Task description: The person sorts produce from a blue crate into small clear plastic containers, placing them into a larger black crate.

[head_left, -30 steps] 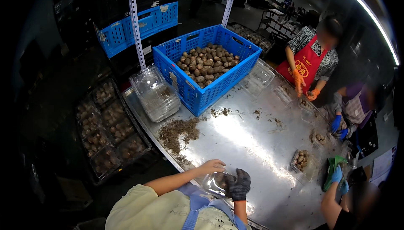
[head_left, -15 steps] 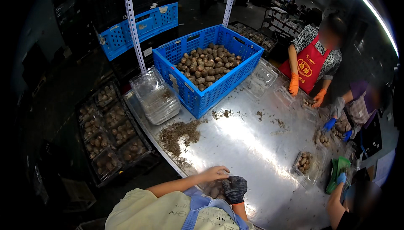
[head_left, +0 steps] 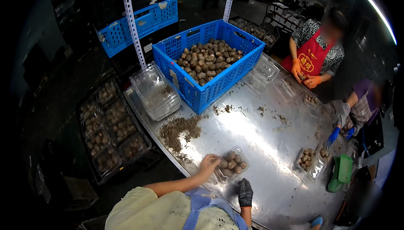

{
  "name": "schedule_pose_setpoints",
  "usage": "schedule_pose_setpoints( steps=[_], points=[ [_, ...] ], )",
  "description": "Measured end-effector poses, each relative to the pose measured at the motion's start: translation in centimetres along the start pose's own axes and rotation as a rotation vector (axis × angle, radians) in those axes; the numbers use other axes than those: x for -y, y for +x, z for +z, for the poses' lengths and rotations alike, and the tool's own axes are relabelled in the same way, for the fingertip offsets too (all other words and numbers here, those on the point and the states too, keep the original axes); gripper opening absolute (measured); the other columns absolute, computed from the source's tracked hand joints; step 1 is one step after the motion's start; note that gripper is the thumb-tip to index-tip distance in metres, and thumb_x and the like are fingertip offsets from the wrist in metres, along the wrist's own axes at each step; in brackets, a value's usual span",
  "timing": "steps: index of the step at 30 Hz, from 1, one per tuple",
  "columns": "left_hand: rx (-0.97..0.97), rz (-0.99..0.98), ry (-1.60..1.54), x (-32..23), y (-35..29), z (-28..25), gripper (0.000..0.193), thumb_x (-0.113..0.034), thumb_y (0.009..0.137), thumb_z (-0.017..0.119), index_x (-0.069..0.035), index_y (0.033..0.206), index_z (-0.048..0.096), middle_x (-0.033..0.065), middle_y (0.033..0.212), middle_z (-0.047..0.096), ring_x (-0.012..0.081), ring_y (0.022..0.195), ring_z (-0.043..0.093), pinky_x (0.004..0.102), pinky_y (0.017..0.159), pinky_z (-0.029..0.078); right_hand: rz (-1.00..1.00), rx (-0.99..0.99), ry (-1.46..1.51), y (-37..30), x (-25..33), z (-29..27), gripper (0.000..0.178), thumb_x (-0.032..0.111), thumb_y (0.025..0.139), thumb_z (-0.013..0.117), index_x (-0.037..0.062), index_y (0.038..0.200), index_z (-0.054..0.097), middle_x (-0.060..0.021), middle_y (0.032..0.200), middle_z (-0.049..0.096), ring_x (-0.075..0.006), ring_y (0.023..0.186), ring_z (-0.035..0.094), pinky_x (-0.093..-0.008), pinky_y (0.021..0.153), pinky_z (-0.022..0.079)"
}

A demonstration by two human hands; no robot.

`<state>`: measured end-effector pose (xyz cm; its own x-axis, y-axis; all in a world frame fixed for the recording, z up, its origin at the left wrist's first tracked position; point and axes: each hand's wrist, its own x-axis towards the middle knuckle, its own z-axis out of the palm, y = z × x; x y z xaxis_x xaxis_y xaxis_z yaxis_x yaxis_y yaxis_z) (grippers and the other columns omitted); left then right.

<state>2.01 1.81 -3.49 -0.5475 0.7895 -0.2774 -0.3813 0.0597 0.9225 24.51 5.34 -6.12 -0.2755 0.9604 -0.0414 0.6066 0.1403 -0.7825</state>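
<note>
A clear plastic clamshell box (head_left: 234,178) filled with small brown taros (head_left: 232,164) sits on the metal table in front of me. My bare left hand (head_left: 209,164) is at the box's left edge, fingertips pinched on its thin plastic. Just below the box's near right corner is my right hand (head_left: 245,193), in a dark grey knitted glove. Its fingers point away from me and hold nothing that I can see. Farther off, a large blue crate (head_left: 198,97) holds a heap of loose taros (head_left: 206,59).
Stacked clear boxes (head_left: 158,101) stand left of the crate, behind crumbled dirt (head_left: 179,132). A black tray (head_left: 126,169) of filled boxes lies off the table's left edge. Co-workers with orange gloves (head_left: 312,81) and blue gloves (head_left: 333,136) work at right, near a green container (head_left: 341,173).
The taro box, earlier against my body under both hands, now lies farther out on the table. My hands have parted, the right one moving down. A co-worker's orange gloves have come together.
</note>
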Motion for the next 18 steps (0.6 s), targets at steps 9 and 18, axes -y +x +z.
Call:
schedule_pose_setpoints(
  steps=[9,18],
  points=[
    [-0.063,0.193,0.62,-1.0,-2.0,-1.7,0.029,-0.021,0.08,0.062,-0.004,0.101,0.053,0.0102,0.097,0.058,0.02,0.087,0.057,0.0317,0.074,0.045,-0.06,0.124,-0.37,7.2,10.2,-2.7,0.032,0.04,0.081,0.052,0.0101,0.088,0.063,-0.0154,0.089,0.061,-0.0326,0.083,0.058,-0.0415,0.075,0.045],
    [0.676,-0.372,0.239,-1.4,2.9,-1.8,0.063,-0.057,0.09,0.019,-0.012,0.13,0.038,0.0121,0.117,0.053,0.0232,0.115,0.042,0.0395,0.098,0.026,-0.286,0.473,-0.503,5.4,14.6,-0.7,0.045,0.051,0.079,0.049,0.0079,0.079,0.063,-0.0168,0.08,0.061,-0.0326,0.078,0.059,-0.0432,0.071,0.046]
  ],
)
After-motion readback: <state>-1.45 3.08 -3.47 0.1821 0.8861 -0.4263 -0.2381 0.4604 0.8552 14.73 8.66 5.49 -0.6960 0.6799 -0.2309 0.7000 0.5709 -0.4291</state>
